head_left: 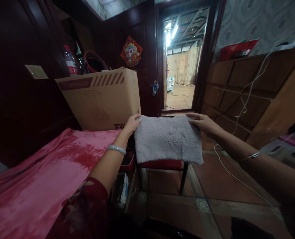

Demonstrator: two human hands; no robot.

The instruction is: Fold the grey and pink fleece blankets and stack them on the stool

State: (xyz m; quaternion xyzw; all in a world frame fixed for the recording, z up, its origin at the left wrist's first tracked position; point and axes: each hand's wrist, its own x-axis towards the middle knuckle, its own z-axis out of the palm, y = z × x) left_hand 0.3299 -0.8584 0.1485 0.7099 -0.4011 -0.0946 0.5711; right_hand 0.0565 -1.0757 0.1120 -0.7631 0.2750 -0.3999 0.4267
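A grey plush cloth [167, 139] is spread above the red seat of a chair [161, 164], hiding most of it; whether it rests there is unclear. The left hand [132, 124] pinches its far left corner between thumb and fingers, and the right hand [204, 124] grips the far right corner likewise. Left of the chair lies a pink blanket [40, 186], with a cardboard box [97, 106] behind; wooden drawers [239, 83] stand to the right.
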